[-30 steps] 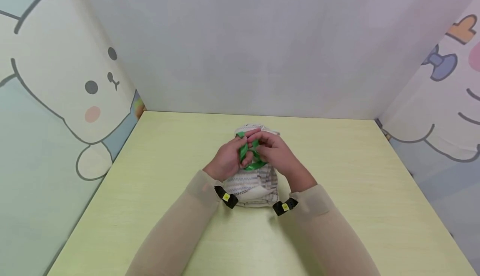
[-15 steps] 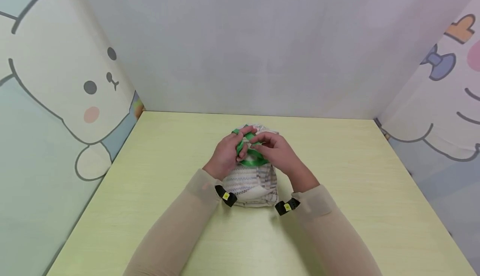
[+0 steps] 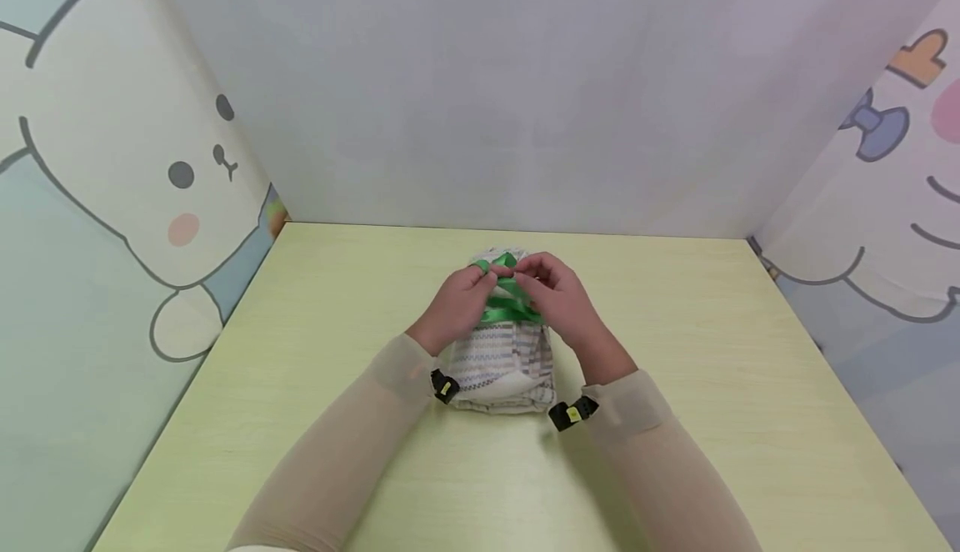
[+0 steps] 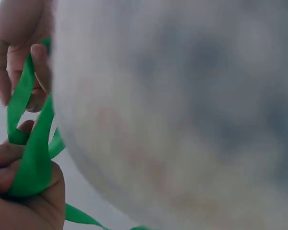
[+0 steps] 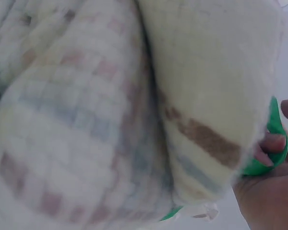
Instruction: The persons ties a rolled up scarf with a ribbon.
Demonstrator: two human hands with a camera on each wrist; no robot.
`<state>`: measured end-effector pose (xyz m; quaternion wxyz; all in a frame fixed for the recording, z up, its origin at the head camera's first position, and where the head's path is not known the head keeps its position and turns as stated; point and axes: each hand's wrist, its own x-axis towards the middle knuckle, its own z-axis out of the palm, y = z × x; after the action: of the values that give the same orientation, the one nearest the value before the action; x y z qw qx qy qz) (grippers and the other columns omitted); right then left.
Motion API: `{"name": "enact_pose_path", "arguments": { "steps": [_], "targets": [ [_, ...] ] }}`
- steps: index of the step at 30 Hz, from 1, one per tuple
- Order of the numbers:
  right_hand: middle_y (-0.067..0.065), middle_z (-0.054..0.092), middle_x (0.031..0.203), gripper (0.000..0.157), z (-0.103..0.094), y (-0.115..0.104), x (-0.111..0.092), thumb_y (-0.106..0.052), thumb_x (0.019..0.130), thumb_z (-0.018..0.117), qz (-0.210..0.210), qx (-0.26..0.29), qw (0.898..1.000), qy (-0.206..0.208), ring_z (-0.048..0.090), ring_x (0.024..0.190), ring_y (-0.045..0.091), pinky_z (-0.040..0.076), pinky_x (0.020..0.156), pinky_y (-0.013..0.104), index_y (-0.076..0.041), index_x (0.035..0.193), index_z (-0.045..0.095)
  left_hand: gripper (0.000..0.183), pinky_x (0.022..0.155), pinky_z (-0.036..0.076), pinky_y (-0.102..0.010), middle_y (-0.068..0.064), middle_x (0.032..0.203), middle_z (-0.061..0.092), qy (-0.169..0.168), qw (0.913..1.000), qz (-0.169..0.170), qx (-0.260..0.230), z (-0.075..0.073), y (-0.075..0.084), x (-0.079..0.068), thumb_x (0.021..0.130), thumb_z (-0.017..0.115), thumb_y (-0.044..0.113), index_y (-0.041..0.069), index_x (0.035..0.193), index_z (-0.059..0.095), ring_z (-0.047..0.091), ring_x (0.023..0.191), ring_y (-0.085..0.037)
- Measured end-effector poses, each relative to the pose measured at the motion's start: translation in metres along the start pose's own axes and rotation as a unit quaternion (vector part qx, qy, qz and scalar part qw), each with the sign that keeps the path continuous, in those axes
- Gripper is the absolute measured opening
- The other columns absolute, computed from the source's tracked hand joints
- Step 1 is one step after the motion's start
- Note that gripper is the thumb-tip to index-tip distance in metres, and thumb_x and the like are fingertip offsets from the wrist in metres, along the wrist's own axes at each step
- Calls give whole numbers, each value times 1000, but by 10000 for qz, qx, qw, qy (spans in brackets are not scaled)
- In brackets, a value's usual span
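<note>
A folded, patterned cloth bundle [image 3: 491, 356], towel-like with woven stripes, lies on the table. Green ribbon [image 3: 510, 312] runs across its upper part. My left hand [image 3: 456, 306] holds ribbon over the bundle, a loop lying round its fingers. Close to its right, my right hand [image 3: 561, 300] pinches the ribbon with thumb and forefinger. The left wrist view shows twisted ribbon [image 4: 36, 163] between both hands, with the blurred cloth [image 4: 173, 105] covering most of the picture. In the right wrist view, the checked cloth [image 5: 77, 134] largely hides the hands; ribbon [image 5: 277, 125] shows at the right edge.
The pale yellow wooden table [image 3: 337, 285] extends around the bundle. A plain light wall [image 3: 480, 93] stands behind it, and panels with cartoon animals [image 3: 150, 160] flank both sides. Small black wrist cameras [image 3: 573, 413] hang by the sleeve cuffs.
My left hand has turned, so its palm and curled fingers show less. My right hand has risen slightly. The ribbon loop between them has shifted up toward the bundle's far end.
</note>
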<state>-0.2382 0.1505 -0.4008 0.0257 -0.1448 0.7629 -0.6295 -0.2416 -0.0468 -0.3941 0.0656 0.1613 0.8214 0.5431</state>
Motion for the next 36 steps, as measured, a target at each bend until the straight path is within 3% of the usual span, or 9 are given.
{"name": "enact_pose_path", "arguments": {
  "steps": [3, 6, 12, 15, 18, 23, 29, 32, 36],
  "targets": [
    [11, 62, 110, 30, 3, 0, 2, -33, 106, 62, -32, -40, 10000, -30, 59, 98, 25, 51, 79, 34, -7, 120, 65, 40, 67, 39, -34, -8, 77, 48, -205, 9970, 107, 735, -1, -1, 0, 112, 42, 31, 6, 86, 56, 47, 71, -21],
    [10, 65, 111, 32, 6, 1, 4, -33, 105, 63, -56, -55, 9999, -108, 62, 103, 26, 52, 88, 37, -6, 120, 70, 40, 69, 42, -34, -5, 75, 47, -471, 9856, 319, 1592, 0, 0, 1, 112, 42, 31, 10, 80, 52, 49, 71, -20],
    [11, 67, 111, 30, 7, 1, 6, -28, 104, 65, 181, 170, 9994, -230, 62, 98, 27, 52, 83, 36, -2, 116, 73, 36, 85, 52, -38, -3, 94, 66, -936, 9478, 542, 2999, 5, 4, 2, 111, 38, 27, 13, 94, 66, 62, 88, -16],
    [10, 65, 111, 24, 6, 0, 5, -21, 103, 66, 407, 538, 9974, -262, 62, 92, 23, 52, 75, 31, 0, 115, 72, 34, 91, 53, -38, -2, 107, 70, -964, 9401, 612, 3211, 5, 4, 2, 111, 39, 26, 12, 110, 70, 65, 97, -14],
    [6, 61, 104, 15, 5, -1, 4, -13, 104, 58, 567, 1236, 9901, -350, 56, 81, 16, 46, 68, 26, -2, 106, 68, 33, 94, 52, -39, -1, 113, 69, -885, 9531, 586, 2834, 4, 2, 1, 111, 40, 27, 13, 117, 69, 64, 101, -15],
    [1, 47, 86, 17, 4, -2, 5, -6, 101, 46, 580, 2140, 9735, -552, 38, 69, 14, 33, 66, 26, -8, 86, 52, 29, 84, 49, -39, -2, 93, 63, -667, 9830, 233, 1694, 2, -5, 0, 112, 42, 31, 18, 108, 68, 59, 88, -17],
    [6, 36, 87, 22, 3, -1, 4, -5, 102, 49, 444, 1786, 9823, -361, 30, 70, 19, 31, 68, 31, -8, 83, 38, 31, 73, 46, -37, -4, 84, 64, -383, 9988, -117, 271, -3, -8, -2, 111, 45, 29, 13, 104, 71, 55, 74, -20],
    [10, 39, 94, 17, 2, 0, 5, -9, 106, 44, 424, 1290, 9906, -173, 34, 74, 22, 34, 71, 34, -7, 91, 37, 31, 75, 45, -35, -7, 88, 66, -381, 9986, -219, -279, -5, -8, -2, 110, 50, 30, 9, 103, 72, 57, 78, -20],
    [11, 44, 105, 13, 0, 1, 5, -17, 111, 41, 611, 670, 9959, -40, 45, 87, 25, 42, 76, 37, -6, 105, 39, 28, 77, 45, -33, -7, 90, 69, -527, 9962, -295, -630, -6, -11, -3, 106, 57, 29, 7, 100, 73, 57, 82, -19]
  ]
}}
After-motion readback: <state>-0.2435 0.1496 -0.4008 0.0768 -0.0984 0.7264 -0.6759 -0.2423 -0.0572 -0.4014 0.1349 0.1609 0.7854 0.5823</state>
